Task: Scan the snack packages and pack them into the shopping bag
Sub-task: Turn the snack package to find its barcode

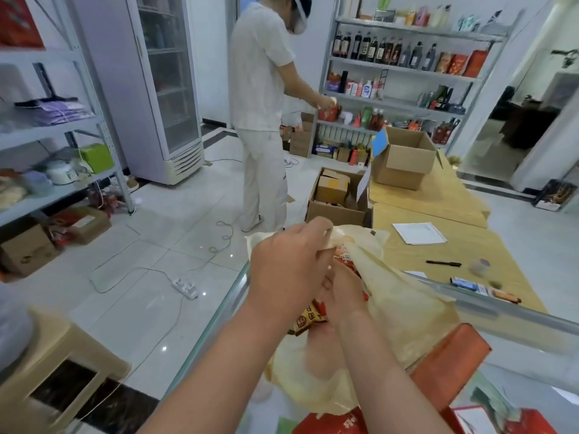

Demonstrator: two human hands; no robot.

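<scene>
Over the glass surface (219,311), the left hand (286,270) pinches the thin yellowish plastic shopping bag's (404,311) rim open while the right hand (341,296) grips a red-and-orange snack package (310,319), lengthwise into its mouth.

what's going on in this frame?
Someone is packing at a glass counter. The left hand grips the rim of a translucent yellowish shopping bag, holding it open. The right hand pushes a red snack package into it. Another person stands at the shelves behind.
</scene>
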